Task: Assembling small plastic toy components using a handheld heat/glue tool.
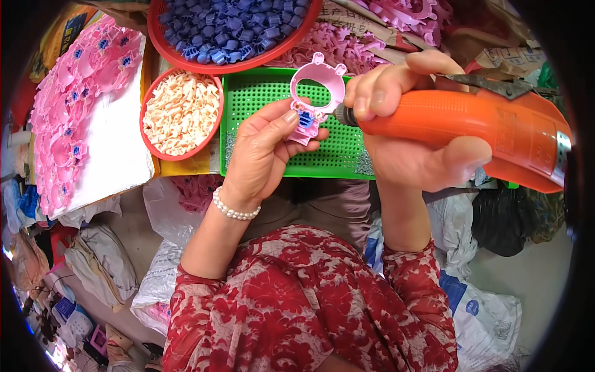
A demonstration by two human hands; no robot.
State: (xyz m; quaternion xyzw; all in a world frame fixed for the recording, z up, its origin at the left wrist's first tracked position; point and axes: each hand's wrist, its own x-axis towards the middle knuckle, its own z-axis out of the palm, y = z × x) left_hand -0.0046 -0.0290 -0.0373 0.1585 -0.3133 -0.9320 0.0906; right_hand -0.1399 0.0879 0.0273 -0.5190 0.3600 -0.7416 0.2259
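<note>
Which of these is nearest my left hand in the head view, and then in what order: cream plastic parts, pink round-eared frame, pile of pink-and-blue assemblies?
From your left hand:
1. Pink round-eared frame, held at its fingertips.
2. Cream plastic parts, to its left.
3. Pile of pink-and-blue assemblies, far left.

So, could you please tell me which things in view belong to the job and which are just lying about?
Likely the job's: pink plastic part, orange power driver, green tray, blue pieces, cream pieces, pink parts at left.
Probably lying about: black bag, white bag.
</note>
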